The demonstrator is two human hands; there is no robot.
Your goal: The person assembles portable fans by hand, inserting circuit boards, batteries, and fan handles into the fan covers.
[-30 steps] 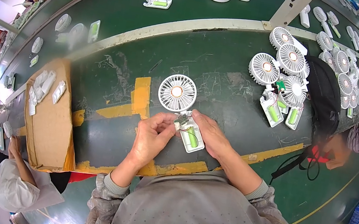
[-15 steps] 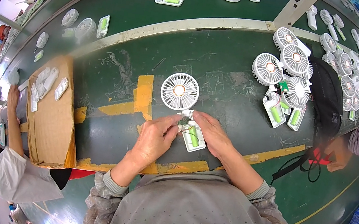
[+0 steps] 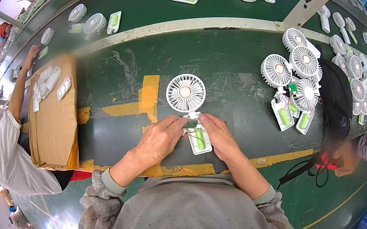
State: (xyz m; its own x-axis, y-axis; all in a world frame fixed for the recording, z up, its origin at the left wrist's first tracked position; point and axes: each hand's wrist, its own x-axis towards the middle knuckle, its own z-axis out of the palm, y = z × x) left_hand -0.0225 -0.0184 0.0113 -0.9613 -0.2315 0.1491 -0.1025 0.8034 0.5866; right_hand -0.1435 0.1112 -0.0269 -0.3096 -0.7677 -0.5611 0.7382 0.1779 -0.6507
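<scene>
A white handheld fan (image 3: 185, 93) lies on the dark bench in front of me, its round grille facing up. Toward me, its opened handle half (image 3: 202, 149) shows a green battery (image 3: 199, 138), thin wires and a small circuit board. My left hand (image 3: 158, 140) pinches at the board and the neck from the left; its fingertips partly hide what they grip. From the other side, my right hand (image 3: 219, 138) closes thumb and fingers on the fan's neck and the top of the handle.
At right, several opened fans (image 3: 303, 62) are piled beside a black bag (image 3: 336, 99). A cardboard tray (image 3: 51, 125) with white plastic parts lies at left. Beyond a pale rail (image 3: 184, 25), a green conveyor carries more fan parts. A co-worker's arm (image 3: 18, 90) reaches past the tray.
My left hand has shifted slightly, its fingers now closer over the board. Fan parts on the conveyor have moved right. The co-worker's hand at left has reached farther, toward the conveyor.
</scene>
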